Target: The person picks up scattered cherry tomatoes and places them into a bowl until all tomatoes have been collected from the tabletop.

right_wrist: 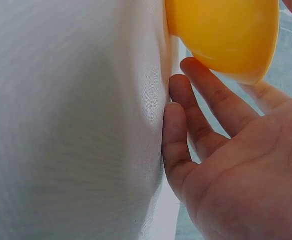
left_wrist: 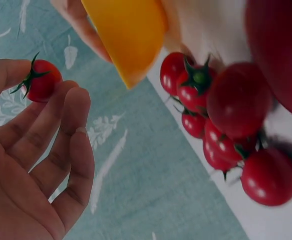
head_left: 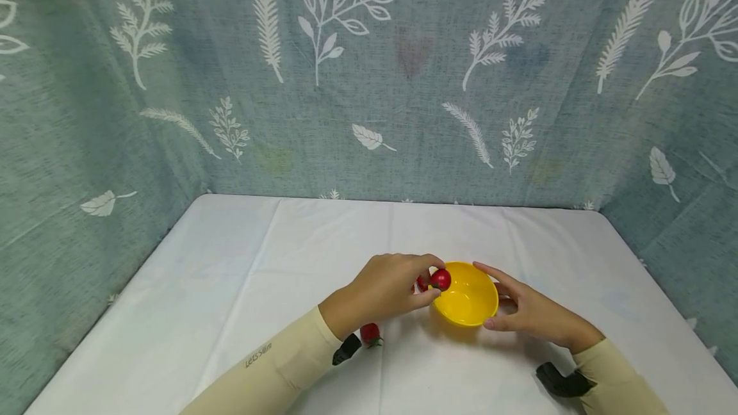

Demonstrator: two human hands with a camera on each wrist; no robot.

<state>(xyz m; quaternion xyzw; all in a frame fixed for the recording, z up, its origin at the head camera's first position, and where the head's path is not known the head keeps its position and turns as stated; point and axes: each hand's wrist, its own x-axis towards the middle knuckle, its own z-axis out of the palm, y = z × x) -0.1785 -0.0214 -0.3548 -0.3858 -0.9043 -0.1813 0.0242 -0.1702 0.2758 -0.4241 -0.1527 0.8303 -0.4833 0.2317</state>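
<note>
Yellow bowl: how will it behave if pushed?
The yellow bowl is probably stiff, given its smooth, even rim. Its glossy wall may be slippery. Pressing the rim could tip it, since the sides flare from a narrower base.

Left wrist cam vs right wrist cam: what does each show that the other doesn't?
Only left wrist: the left hand pinching a small red tomato with a green stem top, the bunched red tomatoes, and a big blurred red shape at the right edge.

Only right wrist: the open palm of the right hand, facing the camera.

Both: the yellow bowl, some of the right hand beside it, the white table cover and the leaf-patterned curtain.
</note>
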